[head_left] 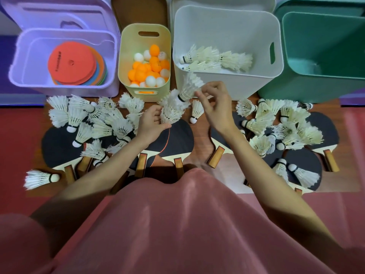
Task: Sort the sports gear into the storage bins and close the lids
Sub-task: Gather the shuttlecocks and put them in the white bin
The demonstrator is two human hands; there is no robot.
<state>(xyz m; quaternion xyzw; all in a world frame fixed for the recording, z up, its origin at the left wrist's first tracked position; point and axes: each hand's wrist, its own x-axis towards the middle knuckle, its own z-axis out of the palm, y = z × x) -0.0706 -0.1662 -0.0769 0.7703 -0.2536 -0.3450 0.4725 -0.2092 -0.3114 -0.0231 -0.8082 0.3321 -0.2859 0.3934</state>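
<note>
floor (17, 139): red mat, shuttlecocks over paddles | bins (227, 36): four, lidless | hands: left (152, 123) gripping shuttlecock stack (173, 109), right (215, 107) pinching top shuttlecock (191, 86)

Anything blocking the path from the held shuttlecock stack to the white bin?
Nothing visible. The shuttlecock stack, held by the left hand and right hand, sits just in front of the white bin. Its lid is off, with only shuttlecocks inside.
</note>
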